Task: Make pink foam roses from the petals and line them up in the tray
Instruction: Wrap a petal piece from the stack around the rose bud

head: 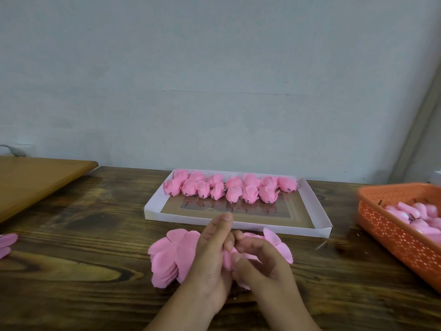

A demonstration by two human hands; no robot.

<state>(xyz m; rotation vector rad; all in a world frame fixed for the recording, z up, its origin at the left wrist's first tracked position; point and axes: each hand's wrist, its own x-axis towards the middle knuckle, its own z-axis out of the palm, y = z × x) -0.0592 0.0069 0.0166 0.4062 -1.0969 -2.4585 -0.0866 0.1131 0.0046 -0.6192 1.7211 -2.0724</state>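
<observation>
Head view: left hand (211,256) & right hand (256,261) together, both pinching pink petals (171,256) at table (83,271) front-center. Roses (229,187) lined along tray (321,231) far edge; orange basket (391,237) at right edge.

Low centre of the frame, left hand (212,254) and right hand (260,261) pinching pink foam petals (171,256) over a dark wooden table (83,235), white tray (317,206) behind holding finished roses (229,187), orange basket (393,237) at right edge
</observation>
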